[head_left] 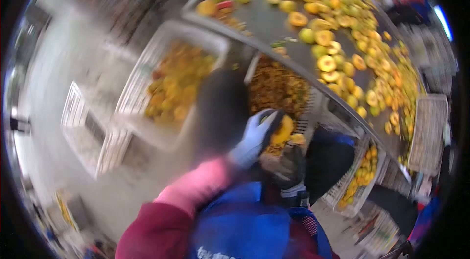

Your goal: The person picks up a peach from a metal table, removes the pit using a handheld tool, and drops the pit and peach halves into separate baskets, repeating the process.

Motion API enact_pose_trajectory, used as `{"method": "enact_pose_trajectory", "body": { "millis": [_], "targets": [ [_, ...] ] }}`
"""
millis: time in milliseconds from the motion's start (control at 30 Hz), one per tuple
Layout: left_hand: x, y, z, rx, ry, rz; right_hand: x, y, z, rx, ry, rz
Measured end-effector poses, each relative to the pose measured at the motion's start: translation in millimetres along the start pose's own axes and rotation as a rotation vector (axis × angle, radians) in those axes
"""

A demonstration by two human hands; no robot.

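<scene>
My left hand [259, 134], in a pale blue glove with a dark palm, is closed around a yellow peach [283, 130] in front of my body. Just below it, my right hand [291, 167] wears a dark grey glove, its fingers curled. A small yellow peach piece [297, 139] shows at its fingertips; whether the hand also grips a tool is hidden. Both hands are over the near end of a crate [313, 104] filled with brown peach pits and scraps [274, 85].
A metal table [274, 26] spread with halved peaches [327, 63] stands ahead. To the left is a white basket [134, 80] of peaches, beside an overturned-looking white crate [90, 136]. At right, another basket [352, 205] holds peach pieces, near an upright crate [427, 134].
</scene>
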State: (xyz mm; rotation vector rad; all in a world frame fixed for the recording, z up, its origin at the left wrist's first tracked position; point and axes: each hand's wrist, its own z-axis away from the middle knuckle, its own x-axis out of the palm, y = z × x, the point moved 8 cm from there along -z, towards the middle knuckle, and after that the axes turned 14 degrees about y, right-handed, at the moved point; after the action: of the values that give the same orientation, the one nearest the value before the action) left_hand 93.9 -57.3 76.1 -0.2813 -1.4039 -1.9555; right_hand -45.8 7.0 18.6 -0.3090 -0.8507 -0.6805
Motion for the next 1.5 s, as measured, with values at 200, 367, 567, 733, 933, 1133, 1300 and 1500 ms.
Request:
{"method": "enact_pose_trajectory", "body": {
  "millis": [200,367,567,733,933,1133,1300,1500],
  "targets": [
    [-11.8,156.7,-3.5,0.893,0.318,-0.947,-43.0,-63.5,-32.9,-0.177,0.443,0.505],
    [-31.6,186.1,-88.1,0.836,0.378,-1.812,-6.6,-142.5,-58.1,-0.374,0.352,1.096],
    [176.8,136.6,-209.5,1.16,-0.293,-1.532,79.7,-177.1,-69.5,-0.561,0.106,1.518],
    [290.7,68.6,-381.6,1.299,-0.337,-1.604,81.7,-182.9,-73.1,-0.806,0.093,1.791],
    [427.7,37.5,-517.7,1.2,-0.171,-1.727,66.7,-212.5,-86.7,-0.768,0.156,1.65],
    [420.2,-21.8,-589.6,0.641,-0.7,-1.806,78.7,-237.7,-79.3,-0.851,0.092,1.583],
    [345.9,-59.6,-503.7,1.594,-1.17,-1.495,78.1,-241.3,-73.7,-0.876,0.057,1.515],
    [279.2,-54.2,-374.2,0.668,-0.899,-1.689,50.9,-208.0,-67.9,-0.623,0.117,1.687]
  ]
}}
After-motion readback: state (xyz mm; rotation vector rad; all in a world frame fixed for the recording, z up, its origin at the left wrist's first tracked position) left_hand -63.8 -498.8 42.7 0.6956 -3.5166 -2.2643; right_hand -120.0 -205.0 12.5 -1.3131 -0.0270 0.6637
